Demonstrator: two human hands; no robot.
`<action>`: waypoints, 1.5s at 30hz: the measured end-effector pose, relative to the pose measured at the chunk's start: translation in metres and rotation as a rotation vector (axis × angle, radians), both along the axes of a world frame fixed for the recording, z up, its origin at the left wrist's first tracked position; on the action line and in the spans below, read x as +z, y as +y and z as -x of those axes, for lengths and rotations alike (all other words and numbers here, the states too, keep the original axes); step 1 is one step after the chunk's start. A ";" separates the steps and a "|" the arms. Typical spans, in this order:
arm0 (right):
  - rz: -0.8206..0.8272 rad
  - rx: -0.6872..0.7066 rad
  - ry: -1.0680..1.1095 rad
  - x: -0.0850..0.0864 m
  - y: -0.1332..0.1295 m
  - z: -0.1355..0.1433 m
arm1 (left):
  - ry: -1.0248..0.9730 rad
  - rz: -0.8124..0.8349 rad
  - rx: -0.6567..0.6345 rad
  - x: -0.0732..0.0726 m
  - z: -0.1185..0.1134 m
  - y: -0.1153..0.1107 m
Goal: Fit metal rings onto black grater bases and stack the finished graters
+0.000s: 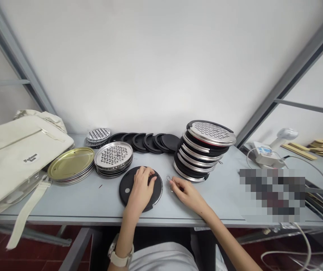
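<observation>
The left hand point(142, 184) lies on top of a flat, round, black disc point(126, 180) with a grey dot, fingers apart and not wrapped around it. The right hand point(186, 192), just beside the disc, pinches a small, thin, silver wire loop point(168, 177). The loop is tiny, so it could drop if the pinch gets loose. The disc could slide if the left hand pushes sideways. A tall, uneven stack of round silver and black plates point(197, 158) stands just past the right hand; a bump could tip it. Well left of both hands sits a big cream bag point(23, 150); its insides cannot be seen.
</observation>
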State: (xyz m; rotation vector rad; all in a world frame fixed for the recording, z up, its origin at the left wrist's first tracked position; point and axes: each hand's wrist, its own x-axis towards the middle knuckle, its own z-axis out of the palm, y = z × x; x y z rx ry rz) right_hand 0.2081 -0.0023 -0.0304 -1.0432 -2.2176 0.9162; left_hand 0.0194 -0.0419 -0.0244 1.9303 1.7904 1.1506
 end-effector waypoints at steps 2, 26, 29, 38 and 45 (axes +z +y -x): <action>0.002 -0.017 0.010 -0.001 0.000 0.001 | -0.026 0.038 -0.115 0.006 0.005 0.000; 0.174 -0.071 -0.050 0.010 0.020 0.036 | 0.476 0.129 -0.466 0.021 0.028 0.046; 0.203 -0.063 -0.025 0.013 0.021 0.034 | 0.406 0.177 -0.453 0.022 0.028 0.046; 0.101 -0.026 -0.044 0.011 0.017 0.033 | 0.394 0.148 -0.538 0.025 0.034 0.046; 0.086 0.001 -0.083 0.013 0.015 0.034 | 0.411 0.145 -0.565 0.027 0.038 0.044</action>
